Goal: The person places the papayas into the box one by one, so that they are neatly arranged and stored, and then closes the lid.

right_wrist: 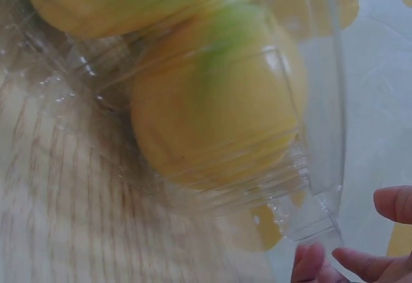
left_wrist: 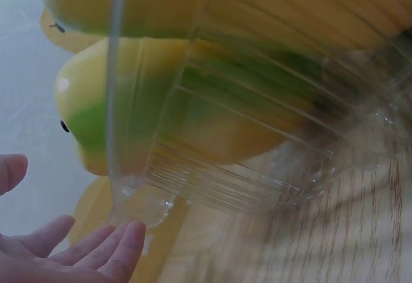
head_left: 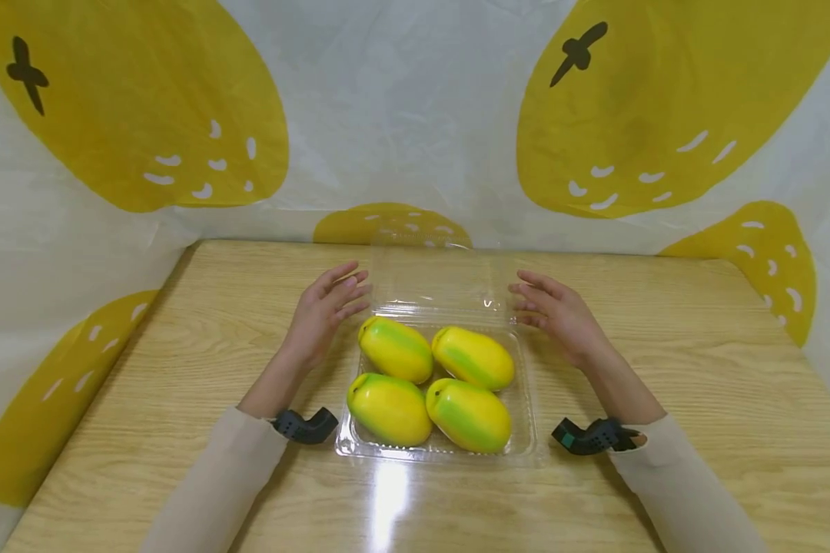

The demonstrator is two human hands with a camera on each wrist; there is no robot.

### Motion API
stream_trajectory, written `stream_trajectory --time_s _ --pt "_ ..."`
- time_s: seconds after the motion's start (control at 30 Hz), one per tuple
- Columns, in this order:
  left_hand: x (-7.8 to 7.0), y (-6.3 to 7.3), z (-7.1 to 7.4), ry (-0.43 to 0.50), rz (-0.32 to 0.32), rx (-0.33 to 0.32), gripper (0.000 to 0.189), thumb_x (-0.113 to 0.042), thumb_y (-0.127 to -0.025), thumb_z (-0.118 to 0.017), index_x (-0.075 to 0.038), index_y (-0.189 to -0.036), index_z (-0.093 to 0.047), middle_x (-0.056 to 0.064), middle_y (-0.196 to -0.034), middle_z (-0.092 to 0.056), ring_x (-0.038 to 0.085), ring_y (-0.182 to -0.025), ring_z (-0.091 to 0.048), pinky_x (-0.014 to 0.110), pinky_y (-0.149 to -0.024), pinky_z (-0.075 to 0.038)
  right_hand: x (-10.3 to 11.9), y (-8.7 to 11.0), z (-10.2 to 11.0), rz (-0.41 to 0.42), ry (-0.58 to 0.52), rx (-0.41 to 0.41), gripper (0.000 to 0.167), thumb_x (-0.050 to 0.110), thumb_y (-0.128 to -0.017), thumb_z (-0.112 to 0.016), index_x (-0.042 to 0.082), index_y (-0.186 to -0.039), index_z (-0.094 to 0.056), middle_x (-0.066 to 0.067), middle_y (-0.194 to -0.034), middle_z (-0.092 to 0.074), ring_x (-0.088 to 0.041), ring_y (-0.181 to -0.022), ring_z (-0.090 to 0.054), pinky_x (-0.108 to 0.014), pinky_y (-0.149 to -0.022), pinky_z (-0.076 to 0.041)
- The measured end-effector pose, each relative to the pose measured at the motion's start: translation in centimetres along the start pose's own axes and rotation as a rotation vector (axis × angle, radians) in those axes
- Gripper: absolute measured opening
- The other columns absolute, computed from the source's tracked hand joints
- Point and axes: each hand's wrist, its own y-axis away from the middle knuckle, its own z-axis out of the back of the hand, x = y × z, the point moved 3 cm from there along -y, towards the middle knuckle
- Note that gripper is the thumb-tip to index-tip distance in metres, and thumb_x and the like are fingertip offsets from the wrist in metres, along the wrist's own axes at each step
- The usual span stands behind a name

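Observation:
A clear plastic clamshell box [head_left: 342, 444] stands on the table in the head view, its transparent lid [head_left: 443, 284] folded back towards the wall. Several smooth yellow-green fruits [head_left: 390, 411], shaped like papayas, lie in its base in two rows. My left hand [head_left: 323, 313] is at the lid's left side, fingers extended and pointing inward. On the opposite side my right hand [head_left: 556, 313] mirrors it, fingertips right at the lid's edge. Both wrist views show fruits through the clear side wall, with the left fingertips [left_wrist: 134, 231] and right fingertips [right_wrist: 310, 255] close to the hinge corner.
The wood-grain table [head_left: 214, 346] reaches back to a white cloth [head_left: 401, 100] printed with large yellow fruit shapes. That cloth also hangs along the left and right sides. A dark wrist device [head_left: 307, 426] sits on each forearm beside the box.

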Motion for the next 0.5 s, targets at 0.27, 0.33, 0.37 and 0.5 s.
stream_trajectory --time_s 0.27,0.33,0.37,0.5 --pt "-1.0 0.3 -0.2 0.006 -0.046 0.018 0.05 -0.012 -0.101 -0.045 0.008 -0.144 -0.028 0.028 -0.141 -0.038 0.044 -0.127 -0.039 0.045 -0.105 -0.037 0.9 0.4 0.0 0.01 -0.002 -0.024 0.061 0.032 -0.098 -0.054 0.002 -0.147 -0.032 -0.012 -0.134 -0.049 -0.02 -0.093 -0.049 -0.021 -0.066 -0.043" --pt "-1.2 0.4 -0.3 0.006 -0.056 0.023 0.05 -0.01 -0.101 -0.045 0.009 -0.144 -0.028 0.028 -0.141 -0.037 0.045 -0.127 -0.039 0.046 -0.106 -0.036 1.2 0.6 0.1 0.019 -0.006 -0.019 0.061 0.033 -0.098 -0.055 0.002 -0.147 -0.033 -0.011 -0.134 -0.051 -0.02 -0.09 -0.051 -0.02 -0.062 -0.042" --pt "-1.4 0.5 -0.4 0.006 -0.062 0.026 0.049 -0.009 -0.101 -0.044 0.008 -0.144 -0.028 0.028 -0.141 -0.037 0.045 -0.128 -0.039 0.046 -0.106 -0.035 1.3 0.7 0.1 0.025 -0.002 -0.016 0.061 0.034 -0.098 -0.055 0.003 -0.147 -0.034 -0.011 -0.134 -0.052 -0.02 -0.089 -0.052 -0.02 -0.062 -0.042" --pt "-1.8 0.7 -0.7 -0.013 -0.081 0.034 0.048 -0.007 -0.1 -0.045 0.007 -0.144 -0.03 0.029 -0.142 -0.036 0.044 -0.129 -0.038 0.045 -0.108 -0.033 1.8 1.1 0.3 0.048 0.003 0.005 0.059 0.035 -0.097 -0.055 0.006 -0.146 -0.037 -0.01 -0.135 -0.052 -0.021 -0.087 -0.056 -0.021 -0.06 -0.043"
